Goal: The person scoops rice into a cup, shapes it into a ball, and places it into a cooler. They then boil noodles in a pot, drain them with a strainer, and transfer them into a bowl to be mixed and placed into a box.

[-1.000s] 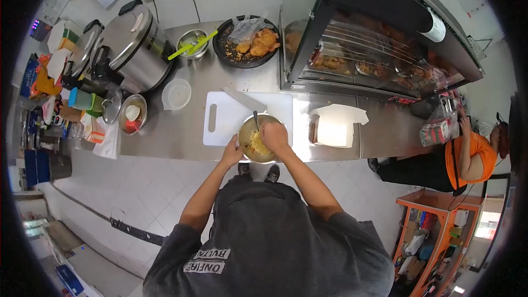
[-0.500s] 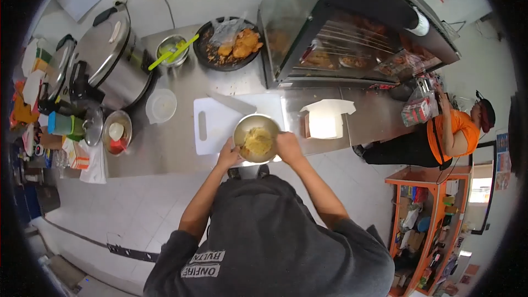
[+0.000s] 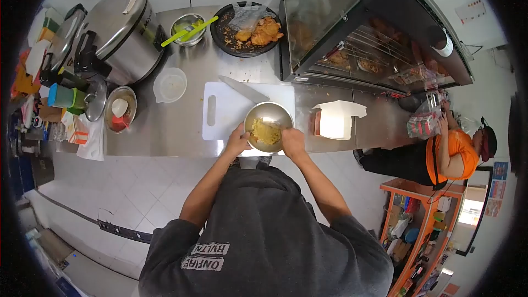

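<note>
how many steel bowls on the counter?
3: yellow-food bowl held between left hand and right hand; green-utensil bowl by the fried-food plate; third bowl left of the white tub. Left-side clutter may hide more.

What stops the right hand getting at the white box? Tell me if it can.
Probably yes. The right hand is busy holding the bowl, but the box sits just to its right, with only bare counter between them.

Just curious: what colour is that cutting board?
The cutting board is white, clearest in the head view.
</note>
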The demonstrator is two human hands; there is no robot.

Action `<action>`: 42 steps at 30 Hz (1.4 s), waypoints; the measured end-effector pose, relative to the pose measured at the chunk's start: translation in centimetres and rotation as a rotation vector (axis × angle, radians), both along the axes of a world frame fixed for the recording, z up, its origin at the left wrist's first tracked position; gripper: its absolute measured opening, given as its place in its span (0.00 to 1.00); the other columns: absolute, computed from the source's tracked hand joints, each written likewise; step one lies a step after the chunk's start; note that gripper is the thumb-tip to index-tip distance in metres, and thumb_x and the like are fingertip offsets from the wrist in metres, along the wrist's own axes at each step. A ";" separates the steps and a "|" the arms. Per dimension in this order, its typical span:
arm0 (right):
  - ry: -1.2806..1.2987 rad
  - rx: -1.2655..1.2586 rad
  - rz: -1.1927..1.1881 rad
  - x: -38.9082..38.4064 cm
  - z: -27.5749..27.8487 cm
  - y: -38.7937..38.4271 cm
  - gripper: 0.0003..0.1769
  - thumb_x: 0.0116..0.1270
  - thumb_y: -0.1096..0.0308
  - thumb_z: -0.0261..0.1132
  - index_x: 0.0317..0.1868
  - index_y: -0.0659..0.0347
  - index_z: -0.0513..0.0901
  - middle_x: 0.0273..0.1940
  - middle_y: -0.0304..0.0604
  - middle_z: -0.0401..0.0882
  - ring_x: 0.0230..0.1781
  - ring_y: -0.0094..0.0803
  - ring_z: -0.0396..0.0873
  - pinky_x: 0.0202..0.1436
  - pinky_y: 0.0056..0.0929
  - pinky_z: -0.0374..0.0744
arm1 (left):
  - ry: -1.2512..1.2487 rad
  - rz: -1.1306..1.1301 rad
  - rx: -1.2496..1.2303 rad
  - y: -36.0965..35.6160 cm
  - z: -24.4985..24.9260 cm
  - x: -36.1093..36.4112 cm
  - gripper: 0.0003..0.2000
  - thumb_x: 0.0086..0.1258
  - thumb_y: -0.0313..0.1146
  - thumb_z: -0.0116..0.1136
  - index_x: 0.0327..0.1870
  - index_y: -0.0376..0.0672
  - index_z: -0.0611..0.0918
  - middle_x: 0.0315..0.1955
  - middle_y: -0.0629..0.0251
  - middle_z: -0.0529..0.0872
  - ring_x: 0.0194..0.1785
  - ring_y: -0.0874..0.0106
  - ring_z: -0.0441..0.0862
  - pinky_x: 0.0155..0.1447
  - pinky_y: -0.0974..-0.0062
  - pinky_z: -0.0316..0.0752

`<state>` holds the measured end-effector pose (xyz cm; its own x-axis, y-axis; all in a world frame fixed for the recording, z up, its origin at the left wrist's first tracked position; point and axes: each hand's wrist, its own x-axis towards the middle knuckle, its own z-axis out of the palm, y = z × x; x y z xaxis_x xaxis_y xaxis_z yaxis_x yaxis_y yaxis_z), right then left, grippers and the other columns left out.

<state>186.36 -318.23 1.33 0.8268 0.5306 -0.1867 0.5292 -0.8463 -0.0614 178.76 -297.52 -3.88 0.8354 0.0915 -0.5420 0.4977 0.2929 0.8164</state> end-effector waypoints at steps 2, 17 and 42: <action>0.041 0.088 0.026 -1.7 2.7 -0.9 0.08 0.59 0.72 0.58 0.32 0.63 0.85 0.33 0.54 0.84 0.32 0.50 0.85 0.35 0.48 0.82 | -0.014 -0.005 0.032 0.2 -0.7 0.2 0.23 0.76 0.24 0.47 0.71 0.46 0.65 0.48 0.50 0.82 0.43 0.63 0.86 0.38 0.66 0.90; -0.078 0.050 -0.024 2.4 -1.5 -1.2 0.06 0.62 0.72 0.59 0.33 0.62 0.83 0.25 0.50 0.83 0.28 0.47 0.86 0.31 0.45 0.83 | -0.106 -0.155 0.359 2.0 -6.3 2.5 0.22 0.72 0.34 0.55 0.67 0.43 0.74 0.41 0.48 0.88 0.42 0.62 0.88 0.47 0.66 0.84; -0.020 0.152 -0.107 2.6 -0.4 -2.4 0.11 0.65 0.69 0.58 0.42 0.62 0.84 0.29 0.58 0.84 0.32 0.54 0.85 0.34 0.51 0.81 | -0.002 -0.102 0.603 0.2 -1.8 2.9 0.16 0.71 0.36 0.56 0.58 0.49 0.82 0.37 0.51 0.89 0.37 0.60 0.89 0.47 0.65 0.83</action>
